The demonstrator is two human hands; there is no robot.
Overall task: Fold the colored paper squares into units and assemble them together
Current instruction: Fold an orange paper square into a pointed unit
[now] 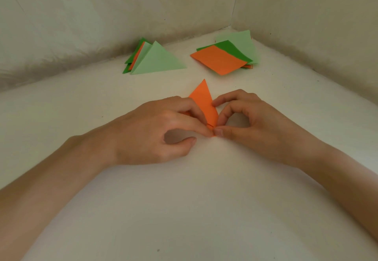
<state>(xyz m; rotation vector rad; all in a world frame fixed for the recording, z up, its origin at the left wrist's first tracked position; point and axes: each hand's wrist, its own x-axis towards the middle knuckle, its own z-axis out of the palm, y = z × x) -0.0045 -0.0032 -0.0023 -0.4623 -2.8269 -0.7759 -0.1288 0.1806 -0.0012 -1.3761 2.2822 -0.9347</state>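
A pale desk (204, 199) runs back into a corner where two off-white walls (102, 15) meet, and the work sits well forward of that corner. The orange paper (204, 101) lies flat between the two hands as a narrow point aimed away from the person. The left hand (161, 129) lies over its left side, bent fingers (192, 107) pressing down and the thumb resting apart on the desk, so nothing is pinched. The right hand (251, 121) has its thumb tip down on the near corner, touching the left forefinger, while its forefinger curls round to touch the right edge. From here it looks like a crease being set. To do it well I'd check that the near corner meets cleanly, keep the left hand's weight on so the layers can't slide, then run the right thumb from that corner along the fold in one firm stroke. Thin paper like this will likely skew if the pressure lifts early. Behind on the left is a stack of folded triangles (157, 60), and on the right a pile of flat squares (221, 59), so by my reckoning there is plenty of folding left before any assembling.
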